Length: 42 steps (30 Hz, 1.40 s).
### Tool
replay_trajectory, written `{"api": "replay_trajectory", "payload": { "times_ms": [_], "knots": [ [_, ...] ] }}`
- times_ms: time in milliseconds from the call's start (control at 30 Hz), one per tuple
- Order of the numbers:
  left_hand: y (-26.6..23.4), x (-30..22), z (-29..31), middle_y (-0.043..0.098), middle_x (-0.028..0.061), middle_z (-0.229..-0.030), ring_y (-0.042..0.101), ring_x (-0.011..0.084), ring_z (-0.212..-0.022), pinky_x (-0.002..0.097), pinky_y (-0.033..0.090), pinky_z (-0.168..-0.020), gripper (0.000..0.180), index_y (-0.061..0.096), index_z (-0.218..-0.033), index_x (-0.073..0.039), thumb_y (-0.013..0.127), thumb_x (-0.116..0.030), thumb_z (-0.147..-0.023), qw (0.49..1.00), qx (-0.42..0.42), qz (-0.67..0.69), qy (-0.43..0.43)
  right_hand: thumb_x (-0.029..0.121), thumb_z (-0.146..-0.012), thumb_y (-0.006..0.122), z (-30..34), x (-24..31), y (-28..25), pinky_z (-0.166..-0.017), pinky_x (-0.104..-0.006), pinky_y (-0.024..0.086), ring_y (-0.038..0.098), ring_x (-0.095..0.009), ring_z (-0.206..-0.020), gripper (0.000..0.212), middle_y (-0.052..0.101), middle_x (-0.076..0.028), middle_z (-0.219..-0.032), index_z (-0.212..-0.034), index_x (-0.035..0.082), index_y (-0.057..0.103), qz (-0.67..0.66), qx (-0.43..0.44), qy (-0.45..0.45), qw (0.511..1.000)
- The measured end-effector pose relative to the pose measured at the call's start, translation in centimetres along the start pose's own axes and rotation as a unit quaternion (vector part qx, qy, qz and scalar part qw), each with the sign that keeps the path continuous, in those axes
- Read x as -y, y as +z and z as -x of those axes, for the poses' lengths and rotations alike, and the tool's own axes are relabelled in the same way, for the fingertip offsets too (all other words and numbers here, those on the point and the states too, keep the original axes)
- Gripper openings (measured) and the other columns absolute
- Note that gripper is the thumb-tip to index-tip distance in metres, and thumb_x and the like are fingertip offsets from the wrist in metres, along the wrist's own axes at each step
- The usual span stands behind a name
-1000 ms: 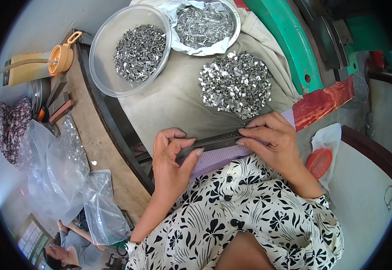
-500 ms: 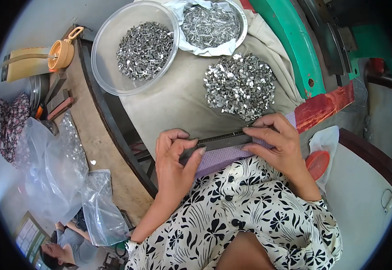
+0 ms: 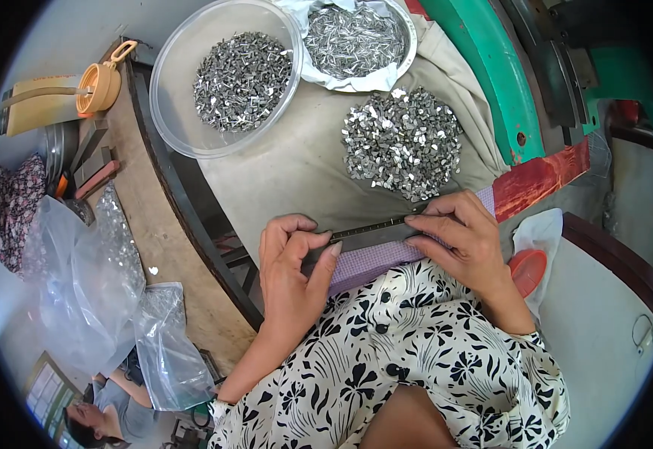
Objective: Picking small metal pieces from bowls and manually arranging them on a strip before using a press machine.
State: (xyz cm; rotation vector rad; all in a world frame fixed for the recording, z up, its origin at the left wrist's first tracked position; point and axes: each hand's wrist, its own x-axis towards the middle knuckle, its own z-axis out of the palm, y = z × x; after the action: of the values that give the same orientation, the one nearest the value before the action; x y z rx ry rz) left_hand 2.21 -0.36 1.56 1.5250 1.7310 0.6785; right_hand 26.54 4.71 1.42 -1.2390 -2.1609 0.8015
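Observation:
Between my two hands is a dark grey metal bar (image 3: 371, 236), held level, with a row of small slots or pins along its far edge. My left hand (image 3: 290, 262) pinches its left end between thumb and fingers. At the other end, my right hand (image 3: 461, 238) grips it the same way, thumb on the near side. Just beyond the bar lies a loose heap of small grey and shiny metal pieces (image 3: 401, 144) on a beige cloth (image 3: 266, 183). Under the bar, a purple checked cloth (image 3: 371, 262) covers the near edge.
A clear plastic tub (image 3: 163, 112) of small metal parts stands far left, beside a lined bowl (image 3: 410, 52) of thin metal pins. Green machinery (image 3: 484, 82) rises at the right. Plastic bags (image 3: 87, 292) hang by the left bench (image 3: 184, 277). Another person (image 3: 120, 408) sits lower left.
The view has shifted very slightly. Both hands keep their hold on the bar, which tilts a touch so its slotted edge shows more plainly.

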Motion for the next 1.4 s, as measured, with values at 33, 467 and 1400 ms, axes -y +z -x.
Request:
{"api": "replay_trajectory", "payload": {
  "times_ms": [33, 467, 1400],
  "knots": [
    [0.0, 0.0, 0.0, 0.057, 0.0098, -0.107, 0.056, 0.0229, -0.101, 0.0307, 0.045, -0.088, 0.014, 0.067, -0.093, -0.002, 0.074, -0.001, -0.081, 1.0, 0.001, -0.001, -0.002, 0.012, -0.066, 0.084, 0.0, 0.0, 0.0, -0.065, -0.0326, 0.049, 0.059, -0.021, -0.079, 0.031, 0.061, -0.004, -0.089, -0.095, 0.007, 0.076, 0.0, 0.002, -0.002, 1.0],
    [0.1, -0.2, 0.0, 0.058, 0.0114, -0.108, 0.054, 0.0298, -0.102, 0.037, 0.043, -0.089, 0.017, 0.066, -0.092, -0.001, 0.075, -0.008, -0.08, 1.0, 0.0, 0.003, -0.008, 0.014, -0.064, 0.085, -0.4, 1.1, 0.7, -0.066, -0.0326, 0.047, 0.059, -0.023, -0.08, 0.04, 0.061, -0.006, -0.088, -0.102, 0.007, 0.075, 0.054, 0.017, -0.039, 0.998],
    [0.1, 0.3, 0.0, 0.059, 0.0125, -0.104, 0.056, 0.0296, -0.098, 0.036, 0.044, -0.087, 0.008, 0.064, -0.093, 0.0, 0.067, -0.006, -0.088, 1.0, -0.012, 0.028, -0.003, 0.005, -0.069, 0.082, -1.3, -0.5, -1.4, -0.072, -0.0317, 0.047, 0.059, -0.022, -0.085, 0.027, 0.061, -0.006, -0.092, -0.095, 0.006, 0.076, 0.007, -0.039, 0.063, 0.997]
  ]
}}
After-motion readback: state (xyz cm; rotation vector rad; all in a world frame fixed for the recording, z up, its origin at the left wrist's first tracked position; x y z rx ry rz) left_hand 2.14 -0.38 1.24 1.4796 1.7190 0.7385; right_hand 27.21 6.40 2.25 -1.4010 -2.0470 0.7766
